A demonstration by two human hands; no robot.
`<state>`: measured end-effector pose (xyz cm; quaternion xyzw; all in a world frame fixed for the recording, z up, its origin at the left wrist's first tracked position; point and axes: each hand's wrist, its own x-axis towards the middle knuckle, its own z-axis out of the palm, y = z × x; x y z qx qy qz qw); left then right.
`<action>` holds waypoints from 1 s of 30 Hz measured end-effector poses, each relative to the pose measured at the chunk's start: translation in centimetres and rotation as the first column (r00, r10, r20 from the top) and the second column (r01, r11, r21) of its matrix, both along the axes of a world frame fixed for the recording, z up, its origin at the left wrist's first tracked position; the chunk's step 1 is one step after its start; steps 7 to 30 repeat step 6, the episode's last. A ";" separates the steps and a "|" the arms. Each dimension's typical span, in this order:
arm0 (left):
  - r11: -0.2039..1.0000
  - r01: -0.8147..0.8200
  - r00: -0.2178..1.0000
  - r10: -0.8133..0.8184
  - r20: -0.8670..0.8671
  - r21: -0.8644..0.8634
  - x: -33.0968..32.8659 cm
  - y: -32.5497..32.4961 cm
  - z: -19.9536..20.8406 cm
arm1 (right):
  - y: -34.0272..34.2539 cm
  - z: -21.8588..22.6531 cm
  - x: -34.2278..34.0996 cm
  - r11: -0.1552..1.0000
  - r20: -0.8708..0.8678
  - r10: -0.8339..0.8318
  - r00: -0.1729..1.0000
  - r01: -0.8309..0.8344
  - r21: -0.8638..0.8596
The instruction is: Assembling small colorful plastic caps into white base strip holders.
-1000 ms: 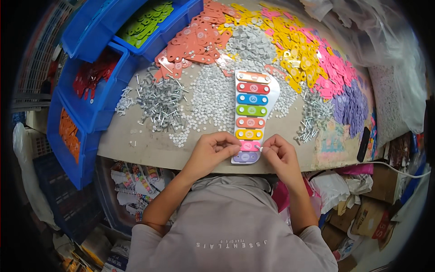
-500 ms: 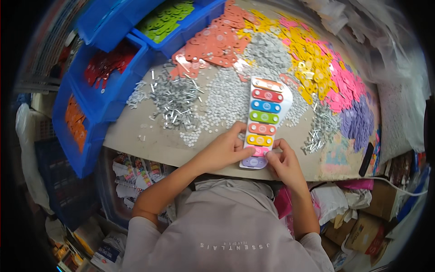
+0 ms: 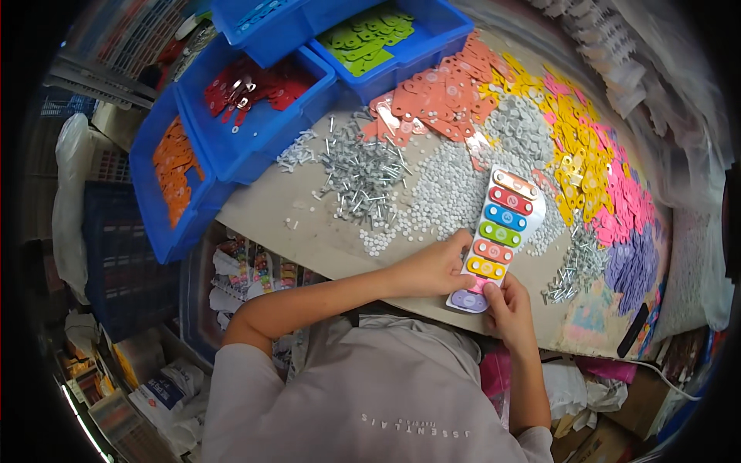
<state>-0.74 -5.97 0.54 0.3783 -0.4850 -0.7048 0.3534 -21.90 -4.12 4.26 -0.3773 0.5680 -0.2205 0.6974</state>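
A white toy xylophone (image 3: 502, 234) with a row of colored bars slants up and to the right over the table. Each bar has a round white pin at either end. My left hand (image 3: 440, 268) pinches its left edge near the lower end, thumb over the pink bar. From the right, my right hand (image 3: 511, 310) grips the same end, thumb at the pink bar and the lilac bar below it. The fingers behind the toy are hidden. Just beyond it lie many small white round caps (image 3: 444, 189) and a heap of grey pieces (image 3: 521, 127).
Blue bins (image 3: 266, 147) at the far left hold red, green and orange bars. Metal pins (image 3: 359, 170) lie left of the caps. Loose coral bars (image 3: 440, 92), yellow bars (image 3: 583, 162), pink bars (image 3: 629, 201) and purple bars (image 3: 633, 270) cover the far and right table. Clear plastic hangs at right.
My view has tilted, so the table, bins and toy appear shifted to the right. Both hands keep their hold on the xylophone's lower end, with the right thumb still at the pink bar.
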 end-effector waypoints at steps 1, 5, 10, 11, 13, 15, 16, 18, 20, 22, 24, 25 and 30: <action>0.999 0.039 0.997 -0.038 0.064 -0.007 0.3 -0.2 0.4 | 0.0 0.0 0.0 1.000 0.001 0.002 1.000 -0.002 -0.003; 0.988 0.154 0.937 -0.152 0.315 0.020 1.1 -0.4 1.3 | 0.0 -0.7 -0.8 1.000 0.052 -0.001 0.999 0.002 -0.021; 0.988 0.154 0.937 -0.151 0.316 0.015 1.0 -0.5 1.4 | -0.1 -1.2 -1.2 1.000 0.088 0.009 0.996 -0.007 -0.025; 0.988 0.154 0.937 -0.151 0.316 0.015 1.0 -0.5 1.4 | -0.1 -1.2 -1.2 1.000 0.088 0.009 0.996 -0.007 -0.025; 0.988 0.154 0.937 -0.151 0.316 0.015 1.0 -0.5 1.4 | -0.1 -1.2 -1.2 1.000 0.088 0.009 0.996 -0.007 -0.025; 0.988 0.154 0.937 -0.151 0.316 0.015 1.0 -0.5 1.4 | -0.1 -1.2 -1.2 1.000 0.088 0.009 0.996 -0.007 -0.025; 0.988 0.154 0.937 -0.151 0.316 0.015 1.0 -0.5 1.4 | -0.1 -1.2 -1.2 1.000 0.088 0.009 0.996 -0.007 -0.025; 0.988 0.154 0.937 -0.151 0.316 0.015 1.0 -0.5 1.4 | -0.1 -1.2 -1.2 1.000 0.088 0.009 0.996 -0.007 -0.025; 0.988 0.154 0.937 -0.151 0.316 0.015 1.0 -0.5 1.4 | -0.1 -1.2 -1.2 1.000 0.088 0.009 0.996 -0.007 -0.025; 0.988 0.154 0.937 -0.151 0.316 0.015 1.0 -0.5 1.4 | -0.1 -1.2 -1.2 1.000 0.088 0.009 0.996 -0.007 -0.025; 0.988 0.154 0.937 -0.151 0.316 0.015 1.0 -0.5 1.4 | -0.1 -1.2 -1.2 1.000 0.088 0.009 0.996 -0.007 -0.025; 0.988 0.154 0.937 -0.151 0.316 0.015 1.0 -0.5 1.4 | -0.1 -1.2 -1.2 1.000 0.088 0.009 0.996 -0.007 -0.025; 0.988 0.154 0.937 -0.151 0.316 0.015 1.0 -0.5 1.4 | -0.1 -1.2 -1.2 1.000 0.088 0.009 0.996 -0.007 -0.025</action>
